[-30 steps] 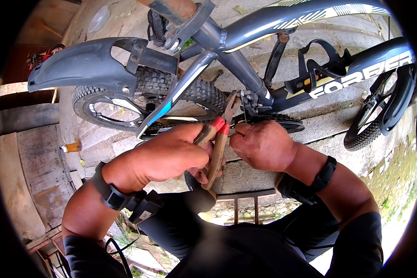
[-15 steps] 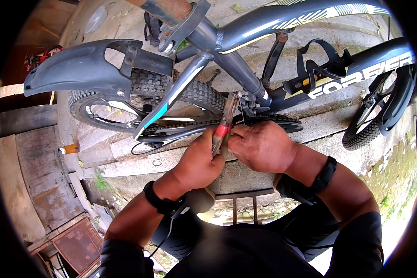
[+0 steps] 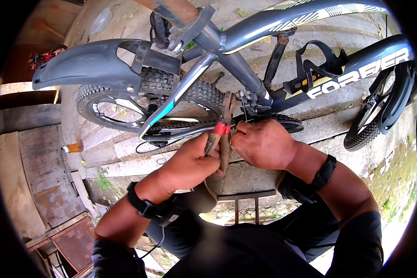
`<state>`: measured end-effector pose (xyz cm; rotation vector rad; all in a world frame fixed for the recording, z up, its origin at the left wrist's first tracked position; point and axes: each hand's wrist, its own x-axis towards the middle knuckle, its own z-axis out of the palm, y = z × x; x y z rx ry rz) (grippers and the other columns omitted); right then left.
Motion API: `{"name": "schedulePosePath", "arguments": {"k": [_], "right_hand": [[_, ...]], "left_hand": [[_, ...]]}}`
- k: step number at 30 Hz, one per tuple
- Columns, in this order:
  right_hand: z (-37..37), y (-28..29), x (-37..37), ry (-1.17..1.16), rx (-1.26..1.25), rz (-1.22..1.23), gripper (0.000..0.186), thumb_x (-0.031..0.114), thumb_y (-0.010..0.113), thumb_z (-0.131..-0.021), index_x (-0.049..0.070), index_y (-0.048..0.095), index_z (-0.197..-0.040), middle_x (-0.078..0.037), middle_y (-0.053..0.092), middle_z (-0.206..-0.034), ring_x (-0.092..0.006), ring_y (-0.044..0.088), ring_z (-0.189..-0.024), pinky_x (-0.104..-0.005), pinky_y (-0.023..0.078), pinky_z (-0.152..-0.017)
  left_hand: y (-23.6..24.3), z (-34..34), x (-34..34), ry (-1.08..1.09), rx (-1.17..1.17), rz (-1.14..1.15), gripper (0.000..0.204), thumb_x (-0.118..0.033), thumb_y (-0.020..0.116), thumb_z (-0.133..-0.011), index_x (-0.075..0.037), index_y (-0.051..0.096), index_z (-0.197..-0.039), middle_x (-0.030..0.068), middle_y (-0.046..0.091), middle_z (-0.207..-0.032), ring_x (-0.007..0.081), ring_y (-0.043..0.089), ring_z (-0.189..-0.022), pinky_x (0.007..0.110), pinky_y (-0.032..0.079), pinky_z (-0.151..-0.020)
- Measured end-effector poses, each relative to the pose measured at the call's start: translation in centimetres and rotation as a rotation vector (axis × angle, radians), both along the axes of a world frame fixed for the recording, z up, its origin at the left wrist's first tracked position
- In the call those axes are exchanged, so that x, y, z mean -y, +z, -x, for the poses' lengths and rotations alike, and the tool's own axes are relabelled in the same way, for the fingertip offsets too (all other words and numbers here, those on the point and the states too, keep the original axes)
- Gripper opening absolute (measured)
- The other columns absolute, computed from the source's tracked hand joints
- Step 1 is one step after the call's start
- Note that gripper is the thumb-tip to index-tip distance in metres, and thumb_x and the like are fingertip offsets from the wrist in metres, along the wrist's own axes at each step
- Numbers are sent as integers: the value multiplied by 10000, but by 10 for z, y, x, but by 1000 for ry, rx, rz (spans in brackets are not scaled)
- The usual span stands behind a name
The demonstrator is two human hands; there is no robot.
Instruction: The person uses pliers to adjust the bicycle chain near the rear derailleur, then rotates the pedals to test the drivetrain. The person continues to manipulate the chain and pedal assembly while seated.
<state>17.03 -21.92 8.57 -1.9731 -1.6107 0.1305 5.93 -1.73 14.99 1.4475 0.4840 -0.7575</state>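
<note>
Pliers [image 3: 224,128] with worn, red-banded handles are in my left hand [image 3: 188,161], its fingers closed round one handle. The handles are spread, and the jaws point up beside the front derailleur [image 3: 249,103] of a dark bicycle [image 3: 241,69]. Whether the jaws touch anything I cannot tell. My right hand [image 3: 266,146] is closed just right of the pliers, below the derailleur. A thin cable [image 3: 243,112] runs down from the derailleur to its pinched fingers; the fingertips are mostly hidden. Behind the hands pass the chain and chainring [image 3: 289,124].
The knobby rear wheel [image 3: 201,95] and black mudguard [image 3: 88,62] stand to the left. A bottle cage [image 3: 306,74] is on the down tube, with the front wheel [image 3: 361,132] at right. Stone steps [image 3: 319,125] lie underneath; an orange-brown container [image 3: 74,148] sits at left.
My left hand has shifted slightly left and the pliers' handles have spread apart. The pliers stand more upright. My right hand stays nearly in place.
</note>
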Motion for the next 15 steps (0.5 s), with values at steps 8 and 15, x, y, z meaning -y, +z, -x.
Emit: {"name": "schedulePosePath", "arguments": {"k": [8,15], "right_hand": [[-2,2,2,26,-41,-5,81,149,657,-800,94,605,-831,-74,615,-787,-240,684,-665,-370,545,-577],[-2,3,2,33,-46,-14,84,144,669,-788,102,615,-838,-63,618,-788,-240,687,-669,-371,549,-587]], "left_hand": [[50,-38,-18,-86,-207,118,645,46,511,-804,-9,471,-1445,178,681,-1231,276,698,-1090,377,605,-812],[65,-53,-19,-127,-270,127,688,44,533,-763,8,467,-1446,202,681,-1222,311,712,-1081,376,597,-824]]}}
